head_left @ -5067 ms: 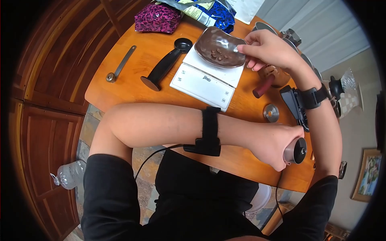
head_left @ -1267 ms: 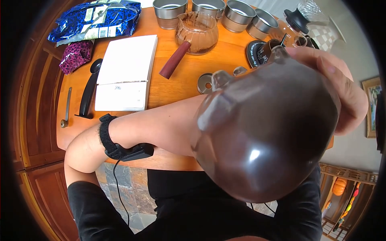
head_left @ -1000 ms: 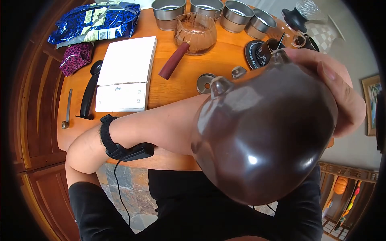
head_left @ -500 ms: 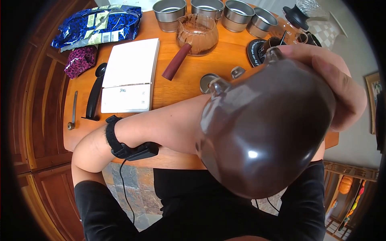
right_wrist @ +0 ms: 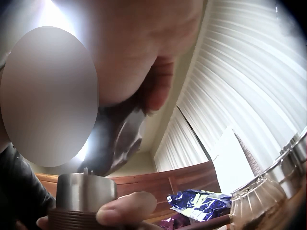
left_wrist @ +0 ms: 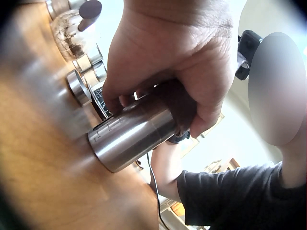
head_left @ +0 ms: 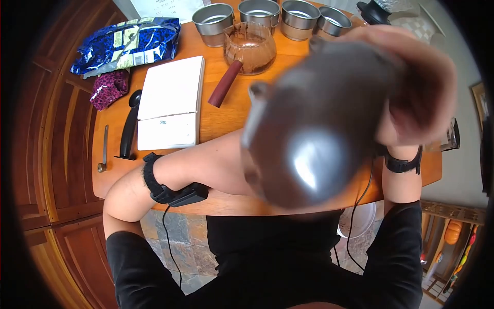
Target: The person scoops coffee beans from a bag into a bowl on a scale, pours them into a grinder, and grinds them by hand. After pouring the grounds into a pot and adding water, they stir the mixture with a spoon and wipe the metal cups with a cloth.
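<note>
My right hand (head_left: 432, 87) holds a glossy dark brown bowl with small feet (head_left: 324, 108) by its side. The bowl is tilted, underside facing the head camera, and blurred there; its inside is hidden. In the right wrist view, the bowl (right_wrist: 127, 139) hangs from my right hand (right_wrist: 139, 43), just above the open metal top of a hand coffee grinder (right_wrist: 86, 189). My left hand (left_wrist: 168, 57) grips the grinder (left_wrist: 134, 134) round its brown sleeve; its steel lower body points down toward the table. In the head view, the bowl hides my left hand and the grinder.
A white scale (head_left: 170, 103), a black scoop (head_left: 128, 129) and a metal crank handle (head_left: 104, 149) lie at left. Behind stand a glass pot with a red handle (head_left: 249, 51) and several metal cups (head_left: 213, 23). Blue (head_left: 128, 44) and pink (head_left: 109, 90) bags lie back left.
Earlier, the bowl sat on the scale with several coffee beans inside. It was lifted and tipped over the grinder. In the last half second, my right hand moved it up and away from my body.
</note>
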`<state>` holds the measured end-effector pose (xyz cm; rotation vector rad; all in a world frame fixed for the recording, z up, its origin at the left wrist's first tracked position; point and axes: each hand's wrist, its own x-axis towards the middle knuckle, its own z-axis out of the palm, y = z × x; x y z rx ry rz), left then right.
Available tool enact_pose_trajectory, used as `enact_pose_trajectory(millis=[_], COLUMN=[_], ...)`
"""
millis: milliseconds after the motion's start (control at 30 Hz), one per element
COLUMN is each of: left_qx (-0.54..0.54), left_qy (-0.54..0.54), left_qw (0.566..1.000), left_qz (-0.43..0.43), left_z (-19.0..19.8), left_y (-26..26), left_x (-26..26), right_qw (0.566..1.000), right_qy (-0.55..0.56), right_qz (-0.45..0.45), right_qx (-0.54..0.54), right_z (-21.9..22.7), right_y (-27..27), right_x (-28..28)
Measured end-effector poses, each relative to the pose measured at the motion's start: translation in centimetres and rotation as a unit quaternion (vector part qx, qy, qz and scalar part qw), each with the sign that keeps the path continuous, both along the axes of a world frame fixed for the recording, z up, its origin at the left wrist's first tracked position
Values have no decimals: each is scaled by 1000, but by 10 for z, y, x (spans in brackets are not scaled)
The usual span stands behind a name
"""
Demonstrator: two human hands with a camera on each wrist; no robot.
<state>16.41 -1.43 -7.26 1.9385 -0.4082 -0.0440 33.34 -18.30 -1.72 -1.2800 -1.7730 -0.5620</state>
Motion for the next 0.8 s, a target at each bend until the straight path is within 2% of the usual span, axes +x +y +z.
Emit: enact_pose_trajectory(millis=[33,67,133,167,267,333,400,433,600,700,800], left_qx=[-7,-14,-67,-93,-37,-30,-55,-52,-90,-5,-97], left_qy=[33,65,131,164,133,144,205,175,48,47,91], left_qw=[999,998,989,982,990,988,976,982,991,992,980], left_qz=[7,14,4,2,37,47,42,49,86,116,149], left_z=[-2,-4,0,2,1,6,12,15,20,43,46], left_y=[-1,-2,-6,-8,-10,-10,-9,-9,-2,6,13], left_x=[-1,-1,1,3,2,0,-2,-4,-25,-43,-57], right_qw=[996,998,992,976,952,930,903,912,884,887,899], right_qy=[16,1,124,212,286,345,401,392,430,425,403], right_qz=[-88,-65,-36,-22,-40,-5,29,26,9,6,3], right_qx=[8,7,-1,-44,-101,-126,-152,-118,-180,-181,-173], right_z=[-5,-2,-2,0,8,12,17,14,29,25,22], right_y=[-1,8,17,15,13,14,13,17,7,9,8], right_x=[-6,-1,-2,-3,-1,1,-1,0,-5,0,4])
